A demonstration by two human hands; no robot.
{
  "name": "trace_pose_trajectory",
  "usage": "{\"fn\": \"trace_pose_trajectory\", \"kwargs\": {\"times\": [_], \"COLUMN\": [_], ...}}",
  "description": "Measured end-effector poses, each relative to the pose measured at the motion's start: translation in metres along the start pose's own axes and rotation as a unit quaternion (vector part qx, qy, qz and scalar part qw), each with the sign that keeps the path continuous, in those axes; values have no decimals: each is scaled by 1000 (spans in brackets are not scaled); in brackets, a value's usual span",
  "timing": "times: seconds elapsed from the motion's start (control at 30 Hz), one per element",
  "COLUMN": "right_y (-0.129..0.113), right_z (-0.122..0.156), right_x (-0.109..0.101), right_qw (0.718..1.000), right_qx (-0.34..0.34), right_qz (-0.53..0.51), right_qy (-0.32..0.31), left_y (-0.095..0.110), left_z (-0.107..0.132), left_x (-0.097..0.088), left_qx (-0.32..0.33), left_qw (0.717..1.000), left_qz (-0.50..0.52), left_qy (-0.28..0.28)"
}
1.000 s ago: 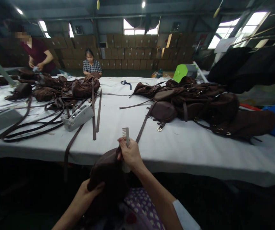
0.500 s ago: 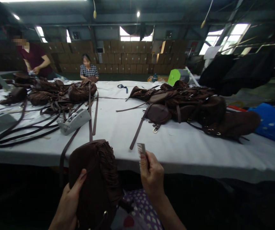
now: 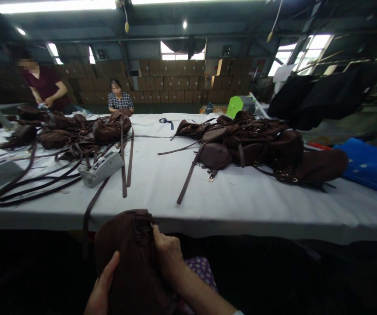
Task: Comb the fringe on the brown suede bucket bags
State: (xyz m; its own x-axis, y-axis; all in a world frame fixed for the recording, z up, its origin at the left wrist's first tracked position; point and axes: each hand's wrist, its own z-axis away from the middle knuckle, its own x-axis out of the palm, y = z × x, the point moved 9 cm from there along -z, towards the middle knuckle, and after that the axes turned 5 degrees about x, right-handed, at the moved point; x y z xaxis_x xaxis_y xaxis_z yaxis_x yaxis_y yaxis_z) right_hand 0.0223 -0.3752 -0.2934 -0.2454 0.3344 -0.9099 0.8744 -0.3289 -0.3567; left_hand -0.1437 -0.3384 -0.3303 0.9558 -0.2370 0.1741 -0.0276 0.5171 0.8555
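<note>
Work on the brown bag (image 3: 122, 262), held just off the near edge of the bench (image 3: 162, 192), looks under way: the left hand (image 3: 101, 286) grips its side, thumb in front, while the right hand (image 3: 168, 253) bends its fingers against the gathered edge, and whether they clasp anything cannot be told. On the bench's left lie a heap of bags (image 3: 109, 131) and a tape dispenser (image 3: 106, 168), on its right another heap (image 3: 254, 153), finished or unfinished unclear. The bench's top is white; beyond it are two people (image 3: 121, 102) and stacked boxes (image 3: 167, 83).
</note>
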Motion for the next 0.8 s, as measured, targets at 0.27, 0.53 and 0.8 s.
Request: {"fn": "trace_pose_trajectory", "kwargs": {"times": [0.27, 0.53, 0.8], "right_y": [33, 59, 30], "right_z": [-8, -56, -124], "right_x": [7, -90, -142], "right_qw": [989, 982, 965], "right_qx": [56, 99, -77], "right_qz": [133, 113, 225], "right_qy": [22, 114, 115], "left_y": [-18, 6, 46], "left_z": [-13, -7, -17], "left_x": [-13, -5, 60], "left_qx": [33, 72, 55], "left_qw": [999, 997, 997], "left_qz": [-5, -20, 14], "left_qy": [6, 3, -45]}}
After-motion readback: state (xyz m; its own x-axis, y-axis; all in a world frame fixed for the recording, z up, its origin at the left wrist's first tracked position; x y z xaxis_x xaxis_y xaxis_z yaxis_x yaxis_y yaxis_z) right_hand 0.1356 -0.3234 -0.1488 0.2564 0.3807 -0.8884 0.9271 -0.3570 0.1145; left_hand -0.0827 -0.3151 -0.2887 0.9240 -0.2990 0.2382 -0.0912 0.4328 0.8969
